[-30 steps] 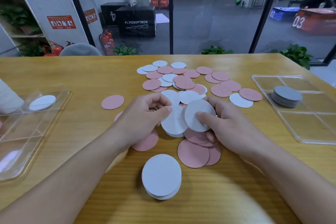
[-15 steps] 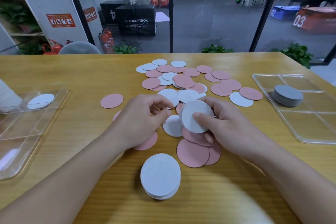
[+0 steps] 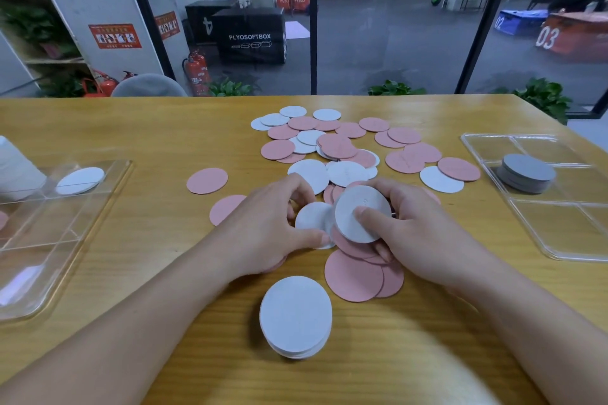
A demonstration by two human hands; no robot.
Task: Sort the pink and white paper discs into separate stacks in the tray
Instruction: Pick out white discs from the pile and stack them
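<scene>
Nearest on the desk (image 3: 460,355), a flat white stack (image 3: 295,316) is seen. Just beyond it, a tilted white disc (image 3: 360,212) is pinched in the right hand (image 3: 418,237); a flatter white disc (image 3: 312,219) is gripped by the left hand (image 3: 266,230). Beyond the stack, loose discs (image 3: 335,145) are scattered.

- Loose discs (image 3: 335,145): pink and white, mixed.
- Near stack of discs (image 3: 295,316): white.
- Table (image 3: 164,128): yellow-brown wood grain.
- Right tray (image 3: 559,240): clear, holding a grey stack (image 3: 526,173).
- Left tray (image 3: 49,240): clear (one white disc (image 3: 80,180) inside).
</scene>
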